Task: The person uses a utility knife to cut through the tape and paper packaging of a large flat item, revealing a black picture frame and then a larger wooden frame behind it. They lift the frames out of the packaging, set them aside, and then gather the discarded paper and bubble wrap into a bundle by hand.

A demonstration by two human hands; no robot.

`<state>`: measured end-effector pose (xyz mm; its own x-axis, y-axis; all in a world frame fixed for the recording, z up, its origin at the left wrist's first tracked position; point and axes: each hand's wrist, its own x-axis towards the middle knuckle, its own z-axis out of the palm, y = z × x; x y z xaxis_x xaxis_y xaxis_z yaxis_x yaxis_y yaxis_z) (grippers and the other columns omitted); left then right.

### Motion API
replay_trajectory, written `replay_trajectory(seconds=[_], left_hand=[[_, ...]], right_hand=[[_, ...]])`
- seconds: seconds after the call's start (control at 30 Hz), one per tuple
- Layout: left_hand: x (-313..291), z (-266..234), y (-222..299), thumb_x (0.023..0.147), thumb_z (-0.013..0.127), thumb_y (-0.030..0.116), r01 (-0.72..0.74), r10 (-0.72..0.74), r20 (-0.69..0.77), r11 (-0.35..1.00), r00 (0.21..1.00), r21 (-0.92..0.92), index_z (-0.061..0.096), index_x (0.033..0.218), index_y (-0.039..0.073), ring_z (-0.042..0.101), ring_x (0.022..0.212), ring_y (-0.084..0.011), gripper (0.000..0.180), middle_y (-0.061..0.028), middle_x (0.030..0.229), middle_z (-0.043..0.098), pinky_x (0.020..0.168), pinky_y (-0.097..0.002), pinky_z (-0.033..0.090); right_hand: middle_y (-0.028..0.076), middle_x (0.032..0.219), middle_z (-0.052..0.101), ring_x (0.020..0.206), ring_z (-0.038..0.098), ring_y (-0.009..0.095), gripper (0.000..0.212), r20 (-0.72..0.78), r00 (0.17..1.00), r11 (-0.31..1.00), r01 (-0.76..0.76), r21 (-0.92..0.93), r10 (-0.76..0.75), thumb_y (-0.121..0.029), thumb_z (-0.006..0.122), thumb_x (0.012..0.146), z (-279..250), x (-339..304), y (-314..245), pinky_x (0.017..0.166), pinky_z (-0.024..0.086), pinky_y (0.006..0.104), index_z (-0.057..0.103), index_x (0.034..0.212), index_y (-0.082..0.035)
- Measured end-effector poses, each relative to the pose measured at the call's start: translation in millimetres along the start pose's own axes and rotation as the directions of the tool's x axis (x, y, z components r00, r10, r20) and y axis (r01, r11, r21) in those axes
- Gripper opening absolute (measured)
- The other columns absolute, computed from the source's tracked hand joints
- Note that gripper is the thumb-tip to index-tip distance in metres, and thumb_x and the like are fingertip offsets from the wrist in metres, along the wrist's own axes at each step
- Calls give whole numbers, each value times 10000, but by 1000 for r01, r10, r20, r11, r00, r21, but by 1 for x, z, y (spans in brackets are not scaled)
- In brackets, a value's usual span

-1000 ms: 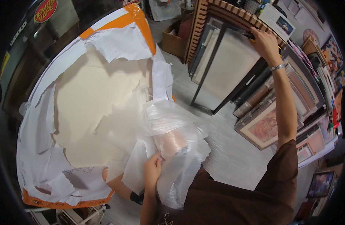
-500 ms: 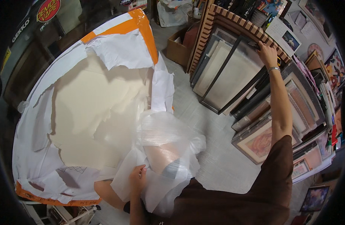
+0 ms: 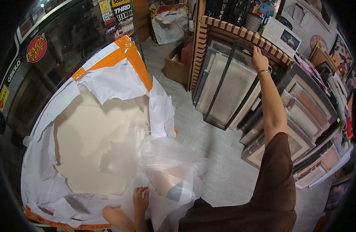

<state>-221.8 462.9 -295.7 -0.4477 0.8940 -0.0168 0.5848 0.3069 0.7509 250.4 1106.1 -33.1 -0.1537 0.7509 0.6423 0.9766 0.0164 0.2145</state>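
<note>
My left hand [image 3: 140, 199] grips the crumpled clear plastic sheet [image 3: 174, 162] at the lower edge of a large flat panel [image 3: 96, 147]. The panel is beige, wrapped in torn white paper with orange tape along its edges [image 3: 125, 58]. My right hand [image 3: 259, 60] is stretched out to the upper right, fingers resting on the top edge of a dark-framed picture [image 3: 228, 89] that leans in a stack against a brick-patterned frame [image 3: 240, 33]. A bracelet sits on that wrist.
Many framed pictures [image 3: 301, 116] lean in rows along the right wall. A cardboard box [image 3: 176, 65] and a white bag [image 3: 170, 25] stand on the grey floor [image 3: 224, 162] behind the panel. A dark glass door with stickers [image 3: 34, 50] is at the left.
The view has swung so the frames sit more centred. My right hand has shifted along the frame tops. My left hand stays low on the plastic sheet, slightly further left.
</note>
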Motion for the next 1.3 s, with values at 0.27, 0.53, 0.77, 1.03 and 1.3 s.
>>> replay_trajectory(seconds=[0.27, 0.53, 0.77, 1.03, 1.3], left_hand=[[-12, 11, -22, 913, 689, 118, 107, -107, 6, 993, 994, -55, 733, 1048, 19, 657, 982, -364, 173, -179, 1039, 679, 881, -426, 519], [-16, 5, -29, 942, 666, 143, 243, -245, -17, 966, 969, -94, 734, 1069, 40, 666, 964, -318, 177, -166, 1021, 676, 818, -406, 522], [-24, 3, -44, 939, 666, 138, 259, -265, -53, 962, 963, -88, 736, 1063, 57, 673, 931, -293, 164, -147, 998, 673, 783, -403, 527], [-25, 2, -41, 943, 661, 133, 240, -242, -34, 969, 970, -65, 734, 1061, 47, 675, 919, -295, 164, -149, 983, 682, 783, -391, 537], [-34, 3, -32, 974, 646, 174, 272, -271, 21, 962, 962, -29, 729, 1087, 41, 680, 948, -297, 192, -160, 1050, 680, 791, -385, 554]], right_hand=[[156, 1406, 525, 986, 704, 410, 513, 149, 983, 989, -119, 84, 106, -174, 580, 950, 22, 21, 5, 812, 580, 497, 430, 1438, -127], [153, 1476, 476, 1081, 675, 434, 470, 205, 969, 979, -168, 118, 141, -155, 472, 986, 41, 35, 13, 861, 570, 520, 424, 1453, -126], [131, 1558, 417, 1067, 683, 431, 625, 61, 989, 981, -139, 133, 132, -108, 628, 914, 47, 21, 7, 844, 589, 500, 402, 1497, -138], [181, 1234, 568, 895, 702, 425, 381, 164, 968, 956, -219, 196, 188, -100, 592, 911, 99, -141, -79, 737, 580, 509, 511, 1282, -75], [200, 1280, 565, 985, 691, 431, 355, 613, 780, 921, -318, 223, 121, -115, 615, 898, 147, -328, -147, 821, 570, 517, 543, 1244, -78]])
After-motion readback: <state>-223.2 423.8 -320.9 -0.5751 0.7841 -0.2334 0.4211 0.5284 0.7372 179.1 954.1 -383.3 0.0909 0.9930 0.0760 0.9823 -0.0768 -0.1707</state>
